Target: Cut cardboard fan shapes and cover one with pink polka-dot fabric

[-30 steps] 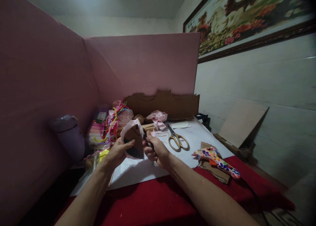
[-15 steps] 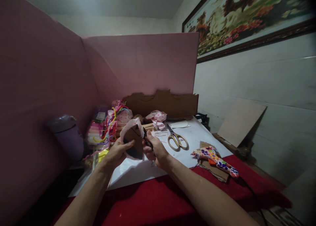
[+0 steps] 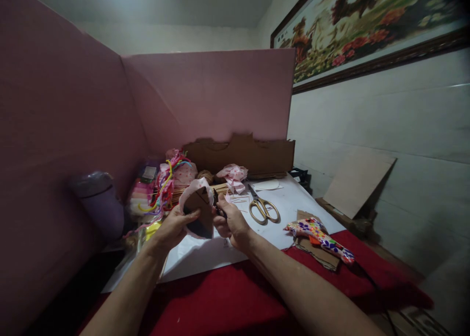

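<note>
My left hand [image 3: 179, 227] is closed on a piece of brown cardboard [image 3: 199, 210], its thumb flat on the face. Pink-and-white dotted fabric [image 3: 188, 191] wraps behind the cardboard and sticks out round its curved edge. In my right hand [image 3: 232, 223] is a pair of small black scissors [image 3: 217, 202], their blades at the right edge of the cardboard and fabric. The fingers partly cover the scissors. Larger gold-handled scissors [image 3: 263, 211] lie on the white paper [image 3: 205, 260] to the right of my right hand.
On the right, a patterned glue gun [image 3: 321, 238] rests on cardboard scraps [image 3: 319, 257]. Behind my hands are crumpled dotted fabric [image 3: 235, 174], a twine ball [image 3: 205, 176] and colourful pipe cleaners [image 3: 169, 182]. A purple container [image 3: 103, 209] stands left. Red cloth [image 3: 220, 302] covers the front.
The cardboard and fabric have shifted very slightly downward, with the small scissors still at their right edge. Both hands keep their holds.
</note>
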{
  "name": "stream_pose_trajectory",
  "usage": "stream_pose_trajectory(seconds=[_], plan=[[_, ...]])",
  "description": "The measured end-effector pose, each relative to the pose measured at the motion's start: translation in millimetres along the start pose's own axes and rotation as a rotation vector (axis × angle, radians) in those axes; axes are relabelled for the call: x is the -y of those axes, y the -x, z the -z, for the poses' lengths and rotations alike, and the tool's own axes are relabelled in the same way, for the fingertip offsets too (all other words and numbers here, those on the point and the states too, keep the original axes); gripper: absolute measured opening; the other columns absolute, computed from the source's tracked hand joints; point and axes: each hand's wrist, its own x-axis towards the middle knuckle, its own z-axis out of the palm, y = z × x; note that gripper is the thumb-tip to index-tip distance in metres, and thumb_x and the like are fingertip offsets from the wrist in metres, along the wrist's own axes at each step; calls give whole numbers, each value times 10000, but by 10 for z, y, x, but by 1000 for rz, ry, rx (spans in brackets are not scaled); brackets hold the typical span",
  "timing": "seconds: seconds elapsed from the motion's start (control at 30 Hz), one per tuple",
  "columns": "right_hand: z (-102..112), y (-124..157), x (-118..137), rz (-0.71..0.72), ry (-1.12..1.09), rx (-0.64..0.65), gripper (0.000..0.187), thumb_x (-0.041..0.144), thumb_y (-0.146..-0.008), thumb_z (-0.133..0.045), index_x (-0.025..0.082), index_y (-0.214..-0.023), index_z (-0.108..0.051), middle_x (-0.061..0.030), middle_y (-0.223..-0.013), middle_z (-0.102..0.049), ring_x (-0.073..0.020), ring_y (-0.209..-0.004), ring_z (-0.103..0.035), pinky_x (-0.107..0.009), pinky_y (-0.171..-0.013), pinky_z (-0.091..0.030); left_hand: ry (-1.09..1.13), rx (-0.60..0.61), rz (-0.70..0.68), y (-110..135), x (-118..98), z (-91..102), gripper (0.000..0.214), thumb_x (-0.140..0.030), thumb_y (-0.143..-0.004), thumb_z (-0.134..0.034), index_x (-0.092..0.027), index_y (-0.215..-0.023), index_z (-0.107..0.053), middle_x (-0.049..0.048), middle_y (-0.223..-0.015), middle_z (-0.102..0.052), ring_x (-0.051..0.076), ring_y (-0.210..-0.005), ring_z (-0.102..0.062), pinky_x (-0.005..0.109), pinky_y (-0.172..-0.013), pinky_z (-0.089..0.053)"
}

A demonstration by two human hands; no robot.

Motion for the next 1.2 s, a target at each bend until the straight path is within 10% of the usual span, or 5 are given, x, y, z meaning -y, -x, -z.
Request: stream_pose_trajectory(seconds=[1.2], plan=[[20,2,23,62,1,61,505,676,-724,-555,183,-686,-456,120,-408,-296,-12,-315,-117,-149,-311,-28,-61,38,34,14,-44,25,385,-202,-572,-818,-141,-937,-712,88,-855,-740,222,-803,-671,313,-762,-507]])
